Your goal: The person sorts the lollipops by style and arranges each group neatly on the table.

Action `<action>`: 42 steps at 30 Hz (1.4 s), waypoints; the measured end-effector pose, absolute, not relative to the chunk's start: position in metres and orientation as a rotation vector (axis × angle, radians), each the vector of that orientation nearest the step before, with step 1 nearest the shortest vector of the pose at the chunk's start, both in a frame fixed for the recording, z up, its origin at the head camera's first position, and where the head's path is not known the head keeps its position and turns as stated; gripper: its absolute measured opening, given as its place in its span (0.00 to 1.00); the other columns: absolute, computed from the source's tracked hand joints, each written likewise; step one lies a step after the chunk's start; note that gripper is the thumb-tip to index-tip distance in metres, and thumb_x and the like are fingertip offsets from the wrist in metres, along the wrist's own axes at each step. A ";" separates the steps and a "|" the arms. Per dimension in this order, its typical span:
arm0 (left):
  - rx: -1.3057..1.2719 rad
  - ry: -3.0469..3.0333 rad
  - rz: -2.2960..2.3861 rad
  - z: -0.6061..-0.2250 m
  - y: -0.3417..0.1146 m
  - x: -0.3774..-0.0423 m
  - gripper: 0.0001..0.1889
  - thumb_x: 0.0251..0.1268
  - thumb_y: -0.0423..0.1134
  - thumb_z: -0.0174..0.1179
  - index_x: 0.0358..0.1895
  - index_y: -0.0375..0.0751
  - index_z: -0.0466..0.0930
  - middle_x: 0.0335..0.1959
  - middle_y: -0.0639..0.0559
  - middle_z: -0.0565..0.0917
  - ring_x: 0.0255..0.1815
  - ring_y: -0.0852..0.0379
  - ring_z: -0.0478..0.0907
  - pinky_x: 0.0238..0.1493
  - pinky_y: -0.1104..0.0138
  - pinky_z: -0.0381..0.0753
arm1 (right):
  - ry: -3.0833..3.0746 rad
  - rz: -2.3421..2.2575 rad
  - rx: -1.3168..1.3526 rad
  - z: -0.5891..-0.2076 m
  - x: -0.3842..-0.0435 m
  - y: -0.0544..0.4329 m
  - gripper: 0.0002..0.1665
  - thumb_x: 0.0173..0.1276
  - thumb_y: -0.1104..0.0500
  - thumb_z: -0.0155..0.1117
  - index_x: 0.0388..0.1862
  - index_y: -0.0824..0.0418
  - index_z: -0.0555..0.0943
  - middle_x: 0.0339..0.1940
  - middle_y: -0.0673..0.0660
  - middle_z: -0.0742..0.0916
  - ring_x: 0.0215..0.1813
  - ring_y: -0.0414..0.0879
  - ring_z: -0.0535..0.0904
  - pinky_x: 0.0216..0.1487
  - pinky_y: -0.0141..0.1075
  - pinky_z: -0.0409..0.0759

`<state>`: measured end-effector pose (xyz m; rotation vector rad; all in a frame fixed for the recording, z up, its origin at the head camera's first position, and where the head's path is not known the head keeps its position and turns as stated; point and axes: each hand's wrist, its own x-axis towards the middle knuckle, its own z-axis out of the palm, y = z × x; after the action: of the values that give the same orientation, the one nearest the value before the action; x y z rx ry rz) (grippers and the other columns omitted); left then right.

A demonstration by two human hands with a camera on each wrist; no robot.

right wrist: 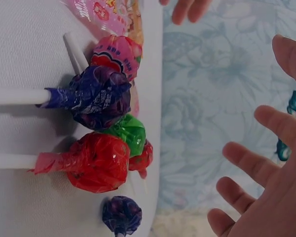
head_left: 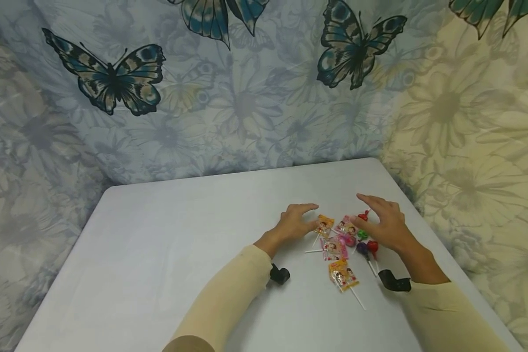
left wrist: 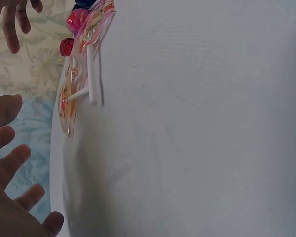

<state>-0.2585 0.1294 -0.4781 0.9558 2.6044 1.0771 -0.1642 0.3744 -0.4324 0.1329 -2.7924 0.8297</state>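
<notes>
A loose group of wrapped lollipops lies on the white table between my two hands. My left hand hovers at the group's left side, thumb near an orange-wrapped lollipop. On the other side, my right hand is held over the edge of the group with fingers spread, holding nothing. Flat pink packets and another orange-wrapped lollipop lie nearer the front. In the right wrist view, a purple lollipop, a red one, a green one and a pink one sit close together.
The white table stretches far to the left of the lollipops. Its right edge runs close beside my right arm. Butterfly-and-flower cloth hangs behind the table and along its sides. Small black wrist cameras sit at both cuffs.
</notes>
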 end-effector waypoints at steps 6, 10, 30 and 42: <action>1.002 2.594 0.967 -0.477 0.134 -0.258 0.25 0.68 0.46 0.60 0.68 0.53 0.71 0.69 0.60 0.68 0.69 0.48 0.58 0.62 0.50 0.56 | -2.785 0.827 0.138 -0.434 -0.166 0.373 0.42 0.65 0.42 0.65 0.71 0.59 0.66 0.67 0.73 0.68 0.62 0.73 0.56 0.50 0.69 0.52; 1.014 2.601 0.864 -0.480 0.137 -0.257 0.26 0.67 0.49 0.61 0.68 0.56 0.71 0.70 0.62 0.66 0.71 0.47 0.55 0.63 0.51 0.54 | -2.789 0.827 0.143 -0.437 -0.167 0.372 0.42 0.65 0.41 0.65 0.71 0.60 0.66 0.67 0.73 0.69 0.61 0.73 0.57 0.50 0.69 0.53; 1.021 2.713 0.599 -0.487 0.136 -0.254 0.26 0.64 0.60 0.59 0.65 0.62 0.74 0.68 0.67 0.68 0.72 0.49 0.53 0.61 0.52 0.53 | -2.787 0.840 0.177 -0.449 -0.169 0.373 0.35 0.66 0.48 0.66 0.67 0.62 0.71 0.65 0.72 0.72 0.61 0.73 0.59 0.50 0.68 0.54; 1.015 2.714 0.589 -0.490 0.137 -0.251 0.25 0.68 0.51 0.57 0.68 0.61 0.70 0.71 0.66 0.63 0.74 0.48 0.49 0.66 0.47 0.47 | -2.789 0.802 0.221 -0.460 -0.171 0.376 0.22 0.63 0.61 0.68 0.57 0.62 0.80 0.58 0.67 0.80 0.54 0.68 0.65 0.47 0.63 0.57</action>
<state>-0.2509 0.1368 -0.4895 1.0147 2.7143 0.5890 -0.1709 0.3757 -0.4599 0.2207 -2.7887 0.8022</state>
